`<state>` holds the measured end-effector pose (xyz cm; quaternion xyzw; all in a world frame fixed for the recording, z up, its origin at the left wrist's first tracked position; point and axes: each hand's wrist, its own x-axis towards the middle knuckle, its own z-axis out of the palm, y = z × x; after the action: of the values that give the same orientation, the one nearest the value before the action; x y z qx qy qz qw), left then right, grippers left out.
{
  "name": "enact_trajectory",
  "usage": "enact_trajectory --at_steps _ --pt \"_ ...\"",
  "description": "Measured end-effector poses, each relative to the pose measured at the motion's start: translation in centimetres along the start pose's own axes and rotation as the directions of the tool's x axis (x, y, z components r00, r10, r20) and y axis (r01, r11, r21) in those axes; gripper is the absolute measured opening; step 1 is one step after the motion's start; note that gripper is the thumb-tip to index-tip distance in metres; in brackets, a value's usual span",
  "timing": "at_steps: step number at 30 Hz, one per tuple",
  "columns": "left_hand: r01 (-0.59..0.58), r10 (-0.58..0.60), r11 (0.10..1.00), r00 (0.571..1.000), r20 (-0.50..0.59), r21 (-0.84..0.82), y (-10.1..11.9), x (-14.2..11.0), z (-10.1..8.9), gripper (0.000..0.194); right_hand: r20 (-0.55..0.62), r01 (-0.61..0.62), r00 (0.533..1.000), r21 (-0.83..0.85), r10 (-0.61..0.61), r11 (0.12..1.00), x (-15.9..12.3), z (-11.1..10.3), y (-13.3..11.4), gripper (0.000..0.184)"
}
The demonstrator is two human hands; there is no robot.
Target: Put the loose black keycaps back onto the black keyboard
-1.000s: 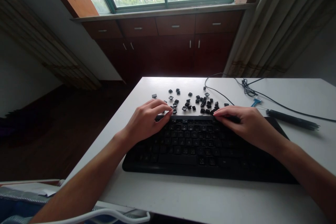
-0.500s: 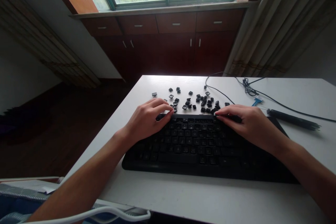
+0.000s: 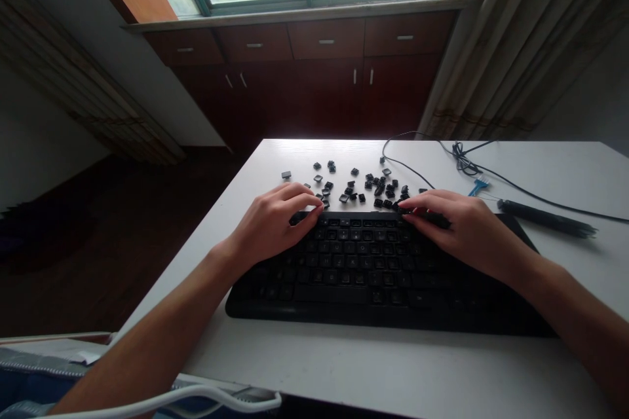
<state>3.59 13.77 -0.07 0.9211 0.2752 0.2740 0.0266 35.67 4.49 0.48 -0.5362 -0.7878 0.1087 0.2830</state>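
A black keyboard lies on the white table, with several of its keys bare. My left hand rests on its far left corner, fingers curled and thumb pinched against the top edge. My right hand lies over the top row at the right. Its fingers are pressed together and point left, and their tips are at the keyboard's far edge. What they pinch is hidden. Several loose black keycaps are scattered just beyond the keyboard.
A black cable loops across the far right of the table. Beside it lie a small blue tool and a long black brush-like tool. A white cord runs along the near edge. Wooden cabinets stand under the window.
Both hands stay where they were on the keyboard's top row. Only the view has shifted slightly.
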Motion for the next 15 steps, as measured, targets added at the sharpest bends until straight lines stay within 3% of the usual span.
enact_trajectory --at_steps 5,15 --pt "-0.001 0.001 1.0 1.0 0.0 -0.004 -0.06 -0.06 0.11 0.011 -0.03 0.069 0.997 0.001 -0.069 0.998 0.04 0.03 -0.29 0.02" --pt "0.002 -0.002 1.0 1.0 -0.003 -0.009 -0.07 -0.03 0.1 0.011 -0.011 0.083 0.996 -0.012 -0.083 0.996 0.06 0.05 -0.56 0.022"
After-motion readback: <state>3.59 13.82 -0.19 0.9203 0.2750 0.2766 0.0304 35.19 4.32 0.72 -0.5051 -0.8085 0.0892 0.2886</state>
